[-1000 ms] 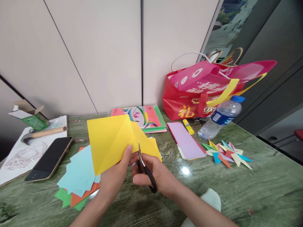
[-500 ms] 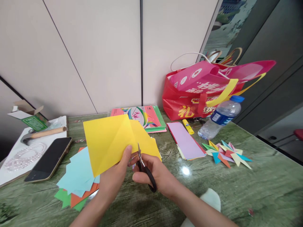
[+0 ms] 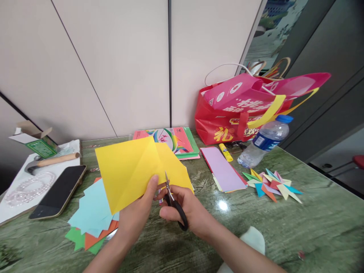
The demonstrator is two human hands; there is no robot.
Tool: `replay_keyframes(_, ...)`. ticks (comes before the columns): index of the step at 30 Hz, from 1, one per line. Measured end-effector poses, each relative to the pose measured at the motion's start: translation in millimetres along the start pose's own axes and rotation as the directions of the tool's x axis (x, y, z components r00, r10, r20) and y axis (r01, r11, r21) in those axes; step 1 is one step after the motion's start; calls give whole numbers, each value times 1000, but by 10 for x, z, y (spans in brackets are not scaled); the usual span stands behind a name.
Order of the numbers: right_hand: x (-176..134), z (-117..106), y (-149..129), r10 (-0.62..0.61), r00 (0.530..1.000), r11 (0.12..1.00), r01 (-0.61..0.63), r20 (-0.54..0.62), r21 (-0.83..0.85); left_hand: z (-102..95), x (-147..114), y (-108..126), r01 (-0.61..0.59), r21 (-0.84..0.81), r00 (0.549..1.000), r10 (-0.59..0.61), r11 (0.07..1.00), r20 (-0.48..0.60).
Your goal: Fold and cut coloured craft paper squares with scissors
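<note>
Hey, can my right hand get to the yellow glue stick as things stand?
Probably yes, but the right hand holds the scissors, so they'd likely need setting down first. Beyond that, the way over the flat paper strips looks free, and the bottle beside the glue stick doesn't cover it.

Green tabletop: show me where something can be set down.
Bare patches: between the right hand and paper stars; front left, between the phone and green sheets. Crowded: back right, where red bag, bottle and glue stick cluster.
</note>
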State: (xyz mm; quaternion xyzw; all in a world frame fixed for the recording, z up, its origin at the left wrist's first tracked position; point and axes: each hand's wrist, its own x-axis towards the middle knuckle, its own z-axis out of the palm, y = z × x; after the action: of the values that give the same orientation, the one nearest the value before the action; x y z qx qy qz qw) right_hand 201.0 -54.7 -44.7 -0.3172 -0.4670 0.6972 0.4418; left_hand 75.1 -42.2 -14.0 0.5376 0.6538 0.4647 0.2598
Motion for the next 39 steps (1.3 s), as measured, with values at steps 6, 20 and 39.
replay_keyframes(6, 6, 7, 27, 14, 1000, 1000, -14, -3, 10, -12, 6, -16, -15, -18, 1000, 15, 1000, 5)
replay_keyframes(20, 8, 10, -25, -68, 997, 997, 69, 32, -20, -4, -23, 21, -74, 79, 997, 75, 994, -14)
replay_keyframes(39, -3, 18, -38, -93, 995, 995, 94, 27, -15, -9, -30, 8, -60, 76, 998, 62, 995, -30)
